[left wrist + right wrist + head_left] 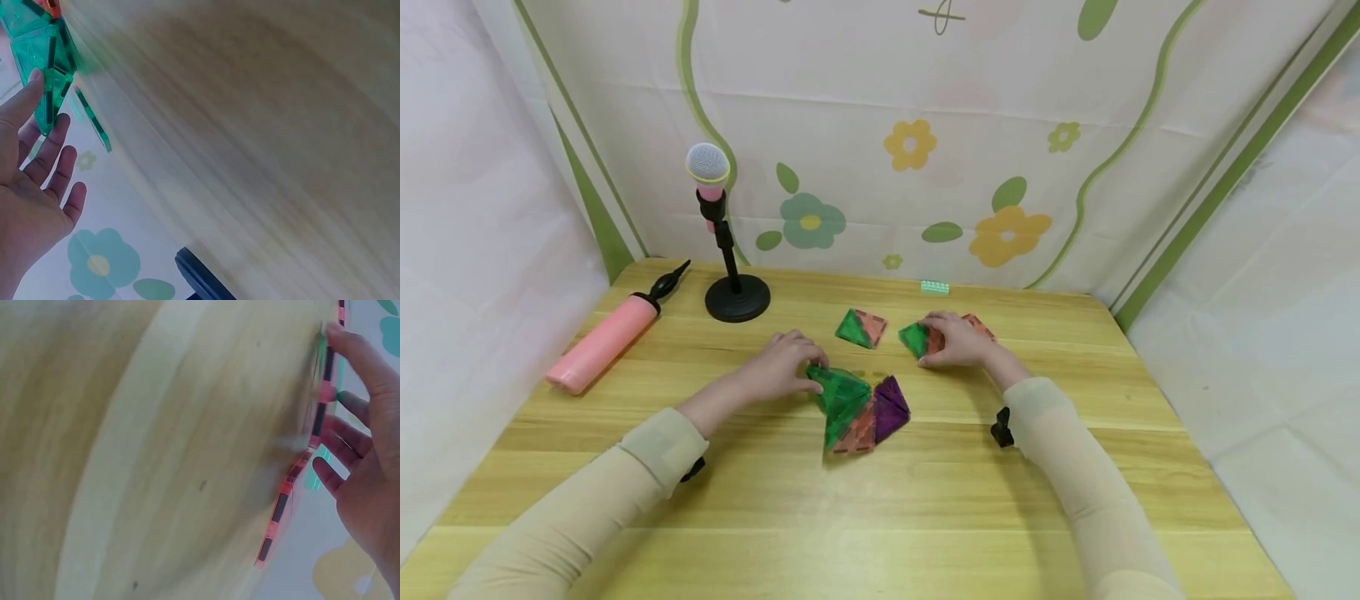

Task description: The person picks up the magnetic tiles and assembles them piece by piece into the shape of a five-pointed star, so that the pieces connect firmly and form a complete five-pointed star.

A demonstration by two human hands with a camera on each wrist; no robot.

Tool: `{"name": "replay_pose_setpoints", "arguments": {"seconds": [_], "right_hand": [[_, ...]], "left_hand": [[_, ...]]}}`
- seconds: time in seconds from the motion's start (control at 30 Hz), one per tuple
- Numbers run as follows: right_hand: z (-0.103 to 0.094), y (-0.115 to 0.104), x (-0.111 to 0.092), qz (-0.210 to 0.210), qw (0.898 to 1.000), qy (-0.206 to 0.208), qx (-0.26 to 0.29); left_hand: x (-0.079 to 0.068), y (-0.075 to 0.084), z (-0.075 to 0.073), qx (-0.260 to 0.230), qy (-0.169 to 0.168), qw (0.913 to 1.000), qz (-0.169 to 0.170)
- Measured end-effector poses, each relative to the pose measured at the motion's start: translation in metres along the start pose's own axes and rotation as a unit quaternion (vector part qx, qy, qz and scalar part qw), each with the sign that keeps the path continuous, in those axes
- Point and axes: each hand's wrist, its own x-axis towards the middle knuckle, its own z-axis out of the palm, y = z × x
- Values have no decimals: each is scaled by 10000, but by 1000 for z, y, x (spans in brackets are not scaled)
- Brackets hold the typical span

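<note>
Thumb and fingers of my left hand (782,365) pinch the end of a joined cluster of translucent magnetic tiles. Its green tiles (844,392) rise in a folded shape, with red tiles (859,432) on the near side and purple tiles (891,408) on the right. In the left wrist view the thumb lies on a green tile (39,53). My right hand (957,339) pinches a flat green and red tile piece (914,339), partly hidden behind the fingers. Beyond that hand a red tile (981,326) shows; the right wrist view has a red tile strip (275,515) below the fingers.
A flat green and red tile piece (861,328) lies between the hands, farther back. A small mint studded brick (935,287) sits by the table's back edge. At the left stand a toy microphone (708,163) on its black base (737,298) and a pink hand pump (606,343).
</note>
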Motion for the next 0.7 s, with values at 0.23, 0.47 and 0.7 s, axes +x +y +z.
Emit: {"name": "replay_pose_setpoints", "arguments": {"seconds": [0.23, 0.47, 0.7], "right_hand": [[-6, -13, -4, -190, 9986, 282, 407], [-12, -34, -5, -566, 9973, 390, 255], [-12, -63, -8, -1033, 9938, 375, 180]], "left_hand": [[-2, 2, -1, 61, -20, 10000, -15], [6, 5, -7, -46, 73, 9999, -127], [29, 10, -17, -627, 367, 9970, -286]]}}
